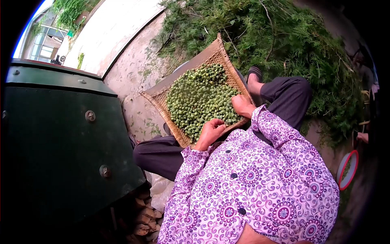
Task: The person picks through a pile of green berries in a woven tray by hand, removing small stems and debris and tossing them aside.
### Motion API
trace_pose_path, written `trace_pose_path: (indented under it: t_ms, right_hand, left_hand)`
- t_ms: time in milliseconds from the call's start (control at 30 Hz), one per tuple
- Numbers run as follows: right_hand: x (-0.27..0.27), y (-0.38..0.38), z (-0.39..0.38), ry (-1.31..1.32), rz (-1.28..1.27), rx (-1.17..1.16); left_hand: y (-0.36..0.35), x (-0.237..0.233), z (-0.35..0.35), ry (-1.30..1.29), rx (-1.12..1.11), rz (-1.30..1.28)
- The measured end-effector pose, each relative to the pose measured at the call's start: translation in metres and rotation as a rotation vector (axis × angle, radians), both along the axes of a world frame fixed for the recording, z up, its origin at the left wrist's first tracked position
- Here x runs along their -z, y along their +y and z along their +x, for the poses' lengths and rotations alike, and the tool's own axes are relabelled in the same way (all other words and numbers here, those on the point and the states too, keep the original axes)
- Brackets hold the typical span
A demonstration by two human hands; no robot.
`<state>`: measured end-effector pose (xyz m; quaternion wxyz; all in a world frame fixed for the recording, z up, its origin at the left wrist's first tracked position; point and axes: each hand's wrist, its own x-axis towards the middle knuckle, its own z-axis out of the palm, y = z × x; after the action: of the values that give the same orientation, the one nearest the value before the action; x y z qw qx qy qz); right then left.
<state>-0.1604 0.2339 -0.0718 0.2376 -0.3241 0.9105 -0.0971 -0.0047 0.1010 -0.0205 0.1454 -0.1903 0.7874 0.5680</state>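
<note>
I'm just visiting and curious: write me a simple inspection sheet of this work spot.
Surface: woven tray, at the seated person's legs.
Job's things: small green berries or cones, heaped on the tray.
Clutter: leafy green branches on the ground; pale plastic bag.
Hands: left hand and right hand at the heap's near side; anything in their fingers is too small to tell.
Cables: nothing seen that is clearly one.
Surroundings: dark green studded panel at left; red-rimmed round object at right.
</note>
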Motion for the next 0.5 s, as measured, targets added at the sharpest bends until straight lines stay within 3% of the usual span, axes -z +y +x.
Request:
trace_pose_path:
  t_ms: [233, 333, 500]
  right_hand:
    - [-0.004, 0.018, -0.017, -0.042, -0.375, -0.011]
    - [-0.017, 0.018, -0.003, 0.021, -0.150, -0.094]
    - [0.003, 0.011, 0.008, 0.126, 0.002, -0.196]
  left_hand:
    - [-0.003, 0.005, 0.000, -0.026, 0.031, 0.003]
    - [-0.001, 0.002, -0.002, -0.018, 0.032, 0.011]
    - [-0.001, 0.005, -0.002, 0.011, 0.024, 0.015]
